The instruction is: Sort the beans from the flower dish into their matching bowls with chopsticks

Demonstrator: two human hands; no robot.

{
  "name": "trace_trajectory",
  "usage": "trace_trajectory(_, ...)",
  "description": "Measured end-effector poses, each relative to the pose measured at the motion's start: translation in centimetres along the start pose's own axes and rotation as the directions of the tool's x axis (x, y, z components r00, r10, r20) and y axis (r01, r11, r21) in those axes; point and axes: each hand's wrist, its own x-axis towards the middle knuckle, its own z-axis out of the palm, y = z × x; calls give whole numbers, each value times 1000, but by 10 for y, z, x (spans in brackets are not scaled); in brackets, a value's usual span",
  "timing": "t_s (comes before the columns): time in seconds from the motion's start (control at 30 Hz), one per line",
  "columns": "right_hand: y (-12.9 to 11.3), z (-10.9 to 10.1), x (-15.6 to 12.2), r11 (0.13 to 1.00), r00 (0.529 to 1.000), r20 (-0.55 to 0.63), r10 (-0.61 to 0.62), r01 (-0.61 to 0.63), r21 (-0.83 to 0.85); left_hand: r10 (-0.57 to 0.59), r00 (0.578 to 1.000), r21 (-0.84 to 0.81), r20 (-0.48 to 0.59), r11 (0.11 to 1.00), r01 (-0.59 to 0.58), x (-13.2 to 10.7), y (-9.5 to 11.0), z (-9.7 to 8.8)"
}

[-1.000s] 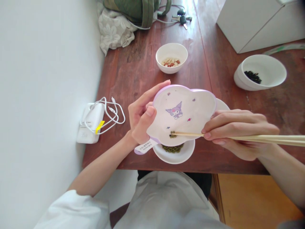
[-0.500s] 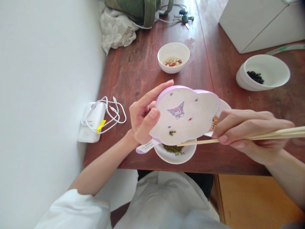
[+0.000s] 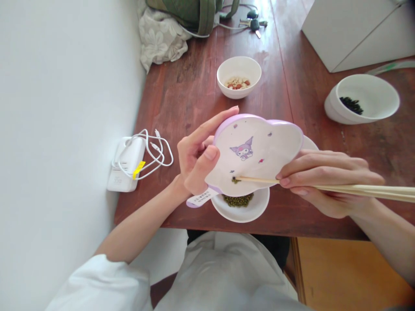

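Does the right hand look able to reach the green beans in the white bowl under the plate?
Probably yes: the right hand holds long wooden chopsticks, and the green mung beans lie uncovered beside the lilac-rimmed white plate, which overhangs the round white bowl.

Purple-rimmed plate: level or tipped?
Tipped. The left hand holds the cloud-shaped plate up off the table at a slant, face toward the camera, with a few green mung beans sitting near its lower rim.
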Motion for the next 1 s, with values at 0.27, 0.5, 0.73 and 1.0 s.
trace_trajectory(0.27,-4,-2,-4,998,997,46,57,-57,0,141,988,46,61,988,-144,0,0,1)
trace_trajectory(0.5,-5,-2,-4,997,996,61,62,-64,42,173,984,23,52,984,-174,1,5,2)
trace_trajectory(0.73,-2,-6,-5,982,998,-49,44,-34,186,236,971,27,23,971,-237,1,6,4)
trace_trajectory(1.0,1,-2,-11,1000,997,-70,11,-12,-10,199,978,-36,62,980,-197,0,8,4)
